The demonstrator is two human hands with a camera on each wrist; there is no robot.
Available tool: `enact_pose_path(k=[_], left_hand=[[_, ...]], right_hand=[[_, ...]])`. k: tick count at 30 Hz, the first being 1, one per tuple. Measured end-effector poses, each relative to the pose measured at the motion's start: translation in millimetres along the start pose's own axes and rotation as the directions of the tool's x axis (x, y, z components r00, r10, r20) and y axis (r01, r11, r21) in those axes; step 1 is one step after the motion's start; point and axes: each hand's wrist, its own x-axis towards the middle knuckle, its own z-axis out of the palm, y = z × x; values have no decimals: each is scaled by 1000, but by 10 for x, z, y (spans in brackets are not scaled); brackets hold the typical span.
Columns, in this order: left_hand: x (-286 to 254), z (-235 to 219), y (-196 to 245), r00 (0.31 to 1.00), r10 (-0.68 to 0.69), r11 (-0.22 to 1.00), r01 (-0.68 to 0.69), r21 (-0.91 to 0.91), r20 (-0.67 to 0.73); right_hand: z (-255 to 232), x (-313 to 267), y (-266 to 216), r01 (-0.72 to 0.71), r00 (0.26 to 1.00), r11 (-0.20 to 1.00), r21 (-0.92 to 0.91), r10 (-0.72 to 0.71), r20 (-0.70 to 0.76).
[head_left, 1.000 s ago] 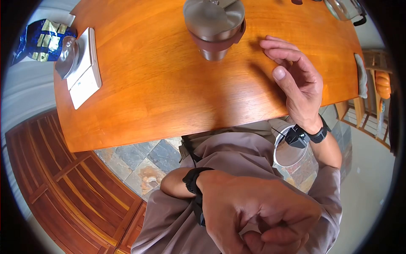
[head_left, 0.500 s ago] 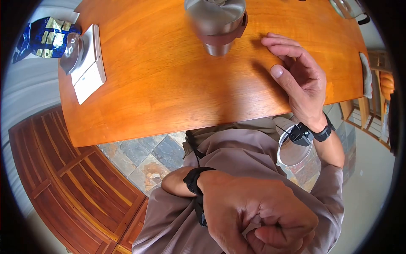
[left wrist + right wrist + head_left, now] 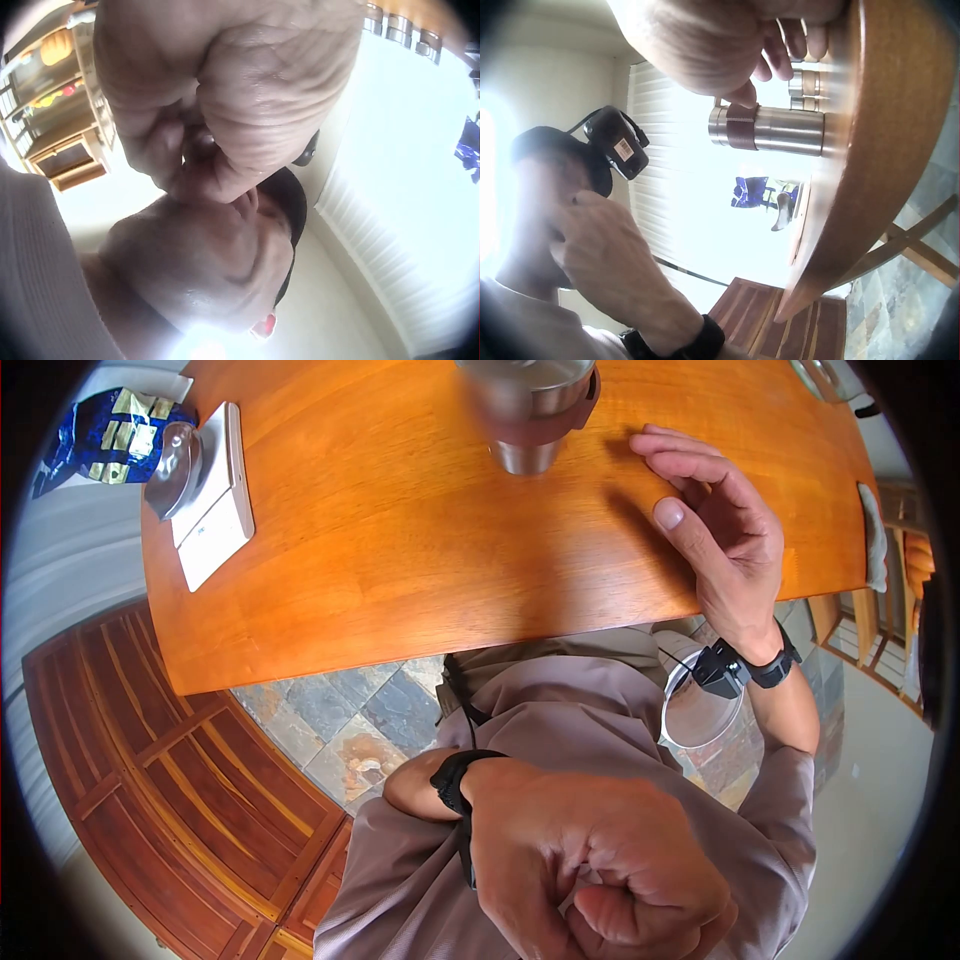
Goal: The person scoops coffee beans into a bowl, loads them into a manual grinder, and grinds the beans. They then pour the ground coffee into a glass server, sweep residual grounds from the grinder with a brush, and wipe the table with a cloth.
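Observation:
My left hand [image 3: 600,850] is raised close under the head camera, with its fingers curled in. In the right wrist view that left hand [image 3: 604,255] is up against the lower face, and no held thing shows in it. On the right side of the table, my right hand [image 3: 740,545] lies with loosely bent fingers and holds nothing. Beyond its fingertips and to the left stands a stainless steel cylinder [image 3: 525,457] with a brown band, upright on the table. The right wrist view shows the cylinder [image 3: 791,132] sideways, close to the right hand's fingers.
A white flat scale [image 3: 215,545] lies at the table's left edge, with a clear cup [image 3: 175,475] and a blue bag [image 3: 110,435] beside it. A glass vessel [image 3: 820,378] is at the far right. Below the table's front edge stands a white bucket [image 3: 700,715].
The head view has shifted, so the table and cylinder sit a little higher and farther right in it. Both hands keep nearly the same pose.

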Motion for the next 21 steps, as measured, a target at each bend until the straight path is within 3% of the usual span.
enact_pose_path(k=[1, 2, 4, 5, 6, 7, 9, 11, 12, 14, 21], left_hand=[[81, -46, 32, 987, 28, 991, -7, -132, 160], [18, -43, 1, 987, 30, 991, -8, -134, 160], [-211, -33, -71, 992, 103, 987, -112, 118, 79], [-270, -8, -38, 991, 110, 985, -119, 121, 76], [-327, 54, 73, 980, 146, 952, -102, 289, -135], [-385, 141, 223, 920, 213, 895, -48, 444, -330], [-500, 286, 528, 672, 421, 723, 157, 672, -610], [-609, 295, 805, 624, 493, 519, 348, 781, -606], [-648, 314, 840, 621, 509, 499, 350, 792, -596], [-722, 349, 894, 512, 644, 393, 417, 820, -569], [-806, 442, 902, 433, 748, 365, 364, 857, -502]], right_hand=[[1, -1, -4, -2, 1000, 1000, -1, 2, 1], [3, -3, -10, -9, 1000, 1000, 6, 9, -3], [10, -5, -10, -19, 1000, 1000, 16, 19, -2], [12, -12, -10, -21, 1000, 1000, 17, 21, -11], [11, -6, -12, -18, 1000, 1000, 17, 19, -18], [13, -9, -26, -17, 1000, 1000, 21, 17, -5], [28, -11, -54, -52, 998, 999, -5, 52, -27], [17, -2, -56, -46, 999, 999, 1, 46, -16], [14, -2, -48, -50, 999, 999, -2, 50, -19], [17, -1, -40, -41, 999, 999, 9, 41, -12], [1, -20, -57, -53, 999, 997, -49, 52, -10]])
